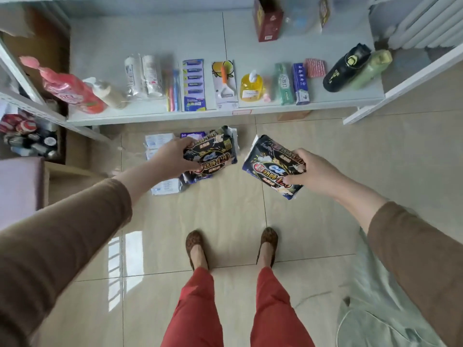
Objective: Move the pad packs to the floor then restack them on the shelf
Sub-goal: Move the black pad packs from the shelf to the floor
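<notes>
A dark pad pack (271,166) is gripped in each hand, left (172,156) and right (314,171), above the floor pile (162,187); probably light, squishy, best held edgewise.

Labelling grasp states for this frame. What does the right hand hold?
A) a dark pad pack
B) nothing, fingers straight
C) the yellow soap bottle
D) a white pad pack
A: the right hand grips a dark pad pack above the floor, thumb across its face; the yellow soap bottle stands untouched on the shelf.
</notes>
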`<state>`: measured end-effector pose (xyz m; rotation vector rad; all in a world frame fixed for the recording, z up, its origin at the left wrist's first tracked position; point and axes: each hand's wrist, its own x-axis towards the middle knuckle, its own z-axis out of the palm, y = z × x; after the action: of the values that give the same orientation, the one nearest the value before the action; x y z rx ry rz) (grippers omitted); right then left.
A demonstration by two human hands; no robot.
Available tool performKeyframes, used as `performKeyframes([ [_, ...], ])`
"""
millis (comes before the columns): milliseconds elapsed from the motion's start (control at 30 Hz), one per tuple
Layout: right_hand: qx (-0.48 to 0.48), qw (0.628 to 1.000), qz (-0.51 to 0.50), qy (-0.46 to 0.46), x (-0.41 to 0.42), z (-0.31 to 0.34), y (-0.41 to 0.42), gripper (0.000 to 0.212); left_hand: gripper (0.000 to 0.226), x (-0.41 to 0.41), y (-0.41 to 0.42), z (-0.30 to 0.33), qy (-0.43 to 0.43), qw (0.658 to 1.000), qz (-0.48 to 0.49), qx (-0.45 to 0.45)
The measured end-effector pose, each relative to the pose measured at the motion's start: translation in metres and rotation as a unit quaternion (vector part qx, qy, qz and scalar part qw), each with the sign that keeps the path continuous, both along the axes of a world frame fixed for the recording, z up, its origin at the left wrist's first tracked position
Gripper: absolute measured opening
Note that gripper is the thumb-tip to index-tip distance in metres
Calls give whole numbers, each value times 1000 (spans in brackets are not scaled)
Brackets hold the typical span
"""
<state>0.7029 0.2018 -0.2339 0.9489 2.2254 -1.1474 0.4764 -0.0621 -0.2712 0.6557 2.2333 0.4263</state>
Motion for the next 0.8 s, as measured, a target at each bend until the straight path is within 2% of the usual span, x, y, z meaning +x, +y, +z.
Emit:
performKeyframes([
  [100, 57, 998, 22, -22, 5, -61, -33, 61, 60, -1, -13, -73, 13, 1000, -20, -4],
  [367, 107, 993, 48, -12, 12, -245, -71, 54, 38, -6, 5, -256, 70, 993, -94, 3],
  [467, 126, 991, 48, 19, 5, -315, -71, 54, 46, -8, 27, -321, 120, 986, -117, 7],
  [567, 152, 986, 57, 46, -4, -380, -67, 52, 52, -10, 48, -384, 133, 984, -121, 17],
  [800, 147, 984, 62, 78, -24, -502, -56, 52, 54, -29, 85, -507, 204, 968, -147, 17],
])
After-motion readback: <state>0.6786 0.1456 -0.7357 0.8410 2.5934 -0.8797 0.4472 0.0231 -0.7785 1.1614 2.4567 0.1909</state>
